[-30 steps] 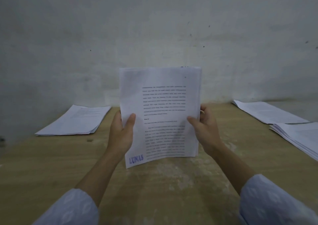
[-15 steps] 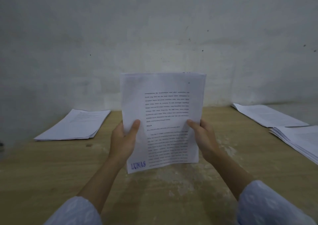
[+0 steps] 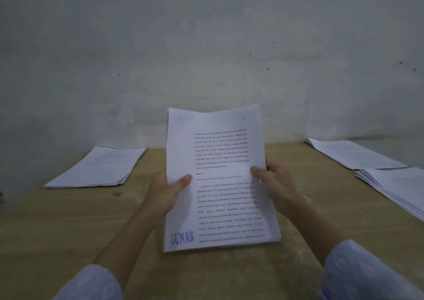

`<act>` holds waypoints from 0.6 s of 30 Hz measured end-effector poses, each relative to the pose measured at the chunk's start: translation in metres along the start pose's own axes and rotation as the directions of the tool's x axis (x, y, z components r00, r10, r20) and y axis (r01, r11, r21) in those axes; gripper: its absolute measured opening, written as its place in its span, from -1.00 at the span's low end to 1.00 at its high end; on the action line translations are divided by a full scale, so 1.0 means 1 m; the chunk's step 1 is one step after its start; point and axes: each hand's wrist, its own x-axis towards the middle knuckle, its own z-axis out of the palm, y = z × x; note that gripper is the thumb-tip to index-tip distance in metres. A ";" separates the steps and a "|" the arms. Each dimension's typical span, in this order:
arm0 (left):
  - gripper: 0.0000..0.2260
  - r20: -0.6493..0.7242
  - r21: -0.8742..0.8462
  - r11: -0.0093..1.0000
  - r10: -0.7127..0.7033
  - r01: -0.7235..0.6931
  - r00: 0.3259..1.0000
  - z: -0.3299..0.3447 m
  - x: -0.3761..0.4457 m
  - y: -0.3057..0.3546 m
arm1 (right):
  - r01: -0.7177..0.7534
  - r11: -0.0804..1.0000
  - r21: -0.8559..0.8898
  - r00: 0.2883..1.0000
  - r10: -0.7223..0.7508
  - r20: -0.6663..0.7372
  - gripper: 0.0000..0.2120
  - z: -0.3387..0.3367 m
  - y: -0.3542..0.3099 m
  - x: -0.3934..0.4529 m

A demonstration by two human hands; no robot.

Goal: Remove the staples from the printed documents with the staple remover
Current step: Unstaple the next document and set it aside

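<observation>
Both hands grasp the printed document [image 3: 218, 173] above the table [image 3: 68, 219]: left hand [image 3: 166, 193] at its left edge, right hand [image 3: 274, 182] at its right. No staple remover is visible. Locate the staple first; keep the pages squared.

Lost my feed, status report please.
Both hands, left and right, grip the stamped document. No staple remover in view. Nothing in the way.
</observation>
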 end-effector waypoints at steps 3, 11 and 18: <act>-0.88 0.061 -0.071 0.989 -0.129 0.133 0.990 -0.005 0.004 -0.002 | -0.131 0.991 -0.007 0.990 0.131 0.044 -0.75 -0.005 0.005 -0.001; -0.93 -0.149 -0.186 0.983 -0.038 0.010 0.988 -0.006 0.020 0.020 | -0.211 0.978 -0.009 0.951 0.207 0.230 -0.78 -0.016 0.015 -0.010; -0.85 -0.163 -0.212 0.975 0.032 -0.067 0.986 0.004 0.012 0.022 | -0.117 0.984 -0.137 0.959 0.148 0.241 -0.73 -0.025 0.014 -0.013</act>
